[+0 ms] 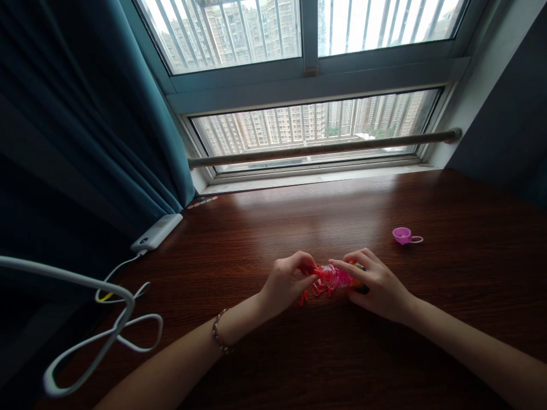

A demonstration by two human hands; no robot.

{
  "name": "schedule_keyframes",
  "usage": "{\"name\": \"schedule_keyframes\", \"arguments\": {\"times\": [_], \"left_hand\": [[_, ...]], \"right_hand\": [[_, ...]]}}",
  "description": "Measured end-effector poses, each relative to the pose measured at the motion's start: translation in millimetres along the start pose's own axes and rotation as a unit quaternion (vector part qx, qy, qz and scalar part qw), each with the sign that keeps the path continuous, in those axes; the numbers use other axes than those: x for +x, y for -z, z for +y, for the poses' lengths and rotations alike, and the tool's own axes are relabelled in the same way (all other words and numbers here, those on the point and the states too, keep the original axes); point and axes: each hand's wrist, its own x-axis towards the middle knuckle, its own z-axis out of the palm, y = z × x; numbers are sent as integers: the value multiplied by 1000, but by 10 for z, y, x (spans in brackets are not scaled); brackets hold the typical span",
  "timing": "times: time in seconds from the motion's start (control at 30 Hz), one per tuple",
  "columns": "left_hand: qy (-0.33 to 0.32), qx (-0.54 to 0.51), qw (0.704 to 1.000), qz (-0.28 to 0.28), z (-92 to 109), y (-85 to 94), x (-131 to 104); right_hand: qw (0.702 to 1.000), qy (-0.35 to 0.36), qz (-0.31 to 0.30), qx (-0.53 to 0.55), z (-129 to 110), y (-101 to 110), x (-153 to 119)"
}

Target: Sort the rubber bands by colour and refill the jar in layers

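Observation:
My left hand [290, 279], with a beaded bracelet [219, 333] at the wrist, pinches the left end of a small shiny red-and-pink object [335, 276]. Loose red strands [318, 289] dangle below it near the tabletop. My right hand [376, 282] wraps the object's other end, where a bit of yellow and black shows between the fingers. Its exact kind I cannot make out. Beyond my right hand sits a small pink cup with a loop handle [402, 235].
A brown wooden table [256, 228] stretches to the window sill. At left lies a white power bank [158, 232] with a white cable [123, 256]. A thicker white curved tube [85, 279] crosses the lower left. A blue curtain [141, 114] and a metal rail [325, 149] border the window.

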Motion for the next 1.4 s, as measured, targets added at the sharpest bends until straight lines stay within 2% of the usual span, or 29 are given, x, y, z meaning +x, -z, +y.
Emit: {"name": "schedule_keyframes", "arguments": {"times": [0.07,0.27,0.53,0.67,0.73,0.87,0.93,1.17,1.27,1.4], "left_hand": [[-12,2,1000,5,1,-7,-14],[-101,10,995,16,1,6,1],[-90,22,996,13,3,-37,-77],[-149,52,986,49,21,-40,-86],[-154,57,986,23,44,-25,-85],[-136,58,985,-88,99,9,-87],[-137,73,980,-124,115,5,-92],[-133,101,968,-186,114,-54,-104],[-133,84,974,-163,116,-30,-95],[-153,56,982,-100,122,29,-90]], "right_hand": [[1000,1,0,2,-6,-3,-1],[1000,-8,9,-1,4,-11,-1],[1000,-5,28,-9,-4,-14,2],[999,-4,43,-8,-1,-18,-1],[999,-6,47,-6,2,-18,-2],[999,-5,51,1,-2,-23,-3],[999,3,52,3,-15,-33,-4],[999,20,49,3,-94,-68,3],[998,14,66,14,-111,-48,14],[995,9,94,22,-91,-21,16]]}}
